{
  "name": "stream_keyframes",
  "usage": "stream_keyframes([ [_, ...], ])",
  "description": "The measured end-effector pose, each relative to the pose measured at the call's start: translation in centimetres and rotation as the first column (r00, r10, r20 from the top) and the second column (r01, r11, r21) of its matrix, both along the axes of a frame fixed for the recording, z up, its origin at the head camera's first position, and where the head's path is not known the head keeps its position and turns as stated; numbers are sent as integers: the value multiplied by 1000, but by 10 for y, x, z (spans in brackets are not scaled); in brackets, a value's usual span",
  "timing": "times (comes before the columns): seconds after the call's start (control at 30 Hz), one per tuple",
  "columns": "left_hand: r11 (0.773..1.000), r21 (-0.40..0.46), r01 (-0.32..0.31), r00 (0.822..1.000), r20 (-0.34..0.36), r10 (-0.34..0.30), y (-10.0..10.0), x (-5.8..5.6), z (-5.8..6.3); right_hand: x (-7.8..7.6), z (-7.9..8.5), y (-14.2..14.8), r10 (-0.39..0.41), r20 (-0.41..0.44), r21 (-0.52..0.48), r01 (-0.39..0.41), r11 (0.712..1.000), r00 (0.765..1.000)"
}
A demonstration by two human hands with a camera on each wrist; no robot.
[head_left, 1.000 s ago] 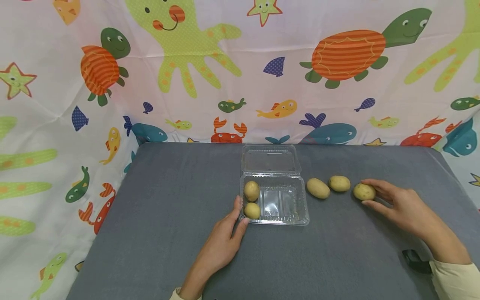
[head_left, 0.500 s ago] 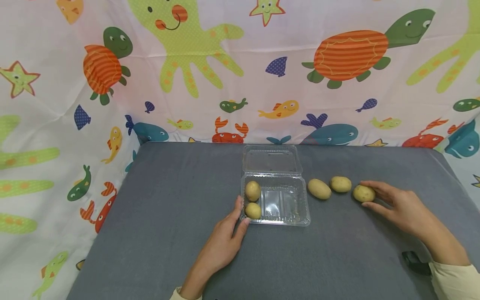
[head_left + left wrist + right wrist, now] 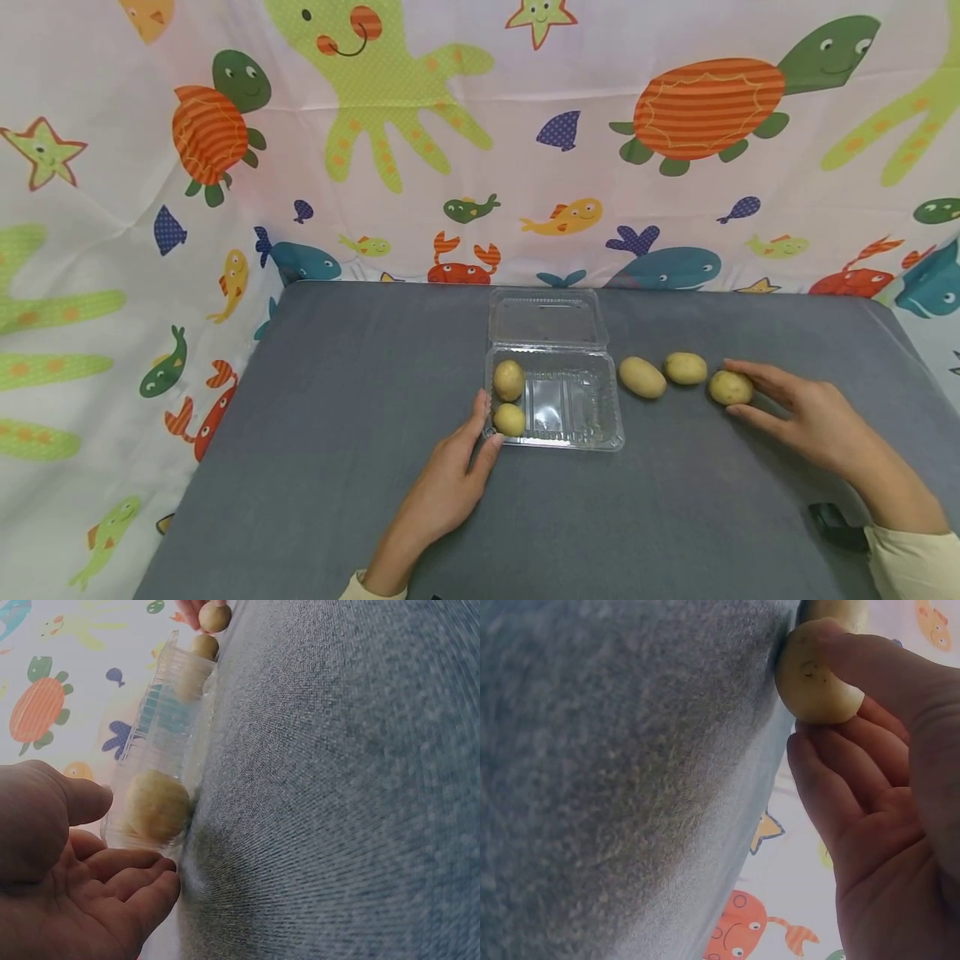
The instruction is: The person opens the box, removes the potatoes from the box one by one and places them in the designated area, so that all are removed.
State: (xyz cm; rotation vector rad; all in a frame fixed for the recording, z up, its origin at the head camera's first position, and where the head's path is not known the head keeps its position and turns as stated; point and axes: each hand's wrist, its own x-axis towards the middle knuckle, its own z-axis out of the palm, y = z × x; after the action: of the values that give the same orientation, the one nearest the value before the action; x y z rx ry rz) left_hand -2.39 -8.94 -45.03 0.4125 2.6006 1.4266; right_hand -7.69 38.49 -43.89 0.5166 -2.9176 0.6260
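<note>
A clear plastic clamshell container (image 3: 577,408) lies open with its lid (image 3: 547,318) folded back. Inside its left side are two potatoes, one behind (image 3: 509,380) and one in front (image 3: 510,420). My left hand (image 3: 444,492) holds the container's front left corner between thumb and fingers. Right of the container, my right hand (image 3: 817,421) grips a potato (image 3: 731,387) between thumb and fingers; dark specks mark this potato (image 3: 814,675) in the right wrist view. The potato still appears to be on the table.
Two more potatoes, one nearer the container (image 3: 642,377) and one farther right (image 3: 686,368), lie on the grey cloth-covered table (image 3: 360,375). A sea-animal curtain (image 3: 510,192) hangs behind and at the sides. A black object (image 3: 836,527) sits by the right sleeve.
The head view has shifted slightly, moving the scene a little to the right in the frame. Both hands keep their places at the container and the right-hand potato.
</note>
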Motion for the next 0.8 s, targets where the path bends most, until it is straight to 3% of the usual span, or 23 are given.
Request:
stream_keyframes([
  [0.27,1000,5,4,1000,6,-4,1,0,0,2,5,0,-12,5,-1,12,1000,1000],
  [0.5,1000,11,-5,1000,5,5,0,0,1,7,16,-17,-20,-39,-38,19,999,999],
  [0.8,1000,16,-3,1000,11,2,0,1,0,14,30,-50,97,-170,-102,-115,988,981],
])
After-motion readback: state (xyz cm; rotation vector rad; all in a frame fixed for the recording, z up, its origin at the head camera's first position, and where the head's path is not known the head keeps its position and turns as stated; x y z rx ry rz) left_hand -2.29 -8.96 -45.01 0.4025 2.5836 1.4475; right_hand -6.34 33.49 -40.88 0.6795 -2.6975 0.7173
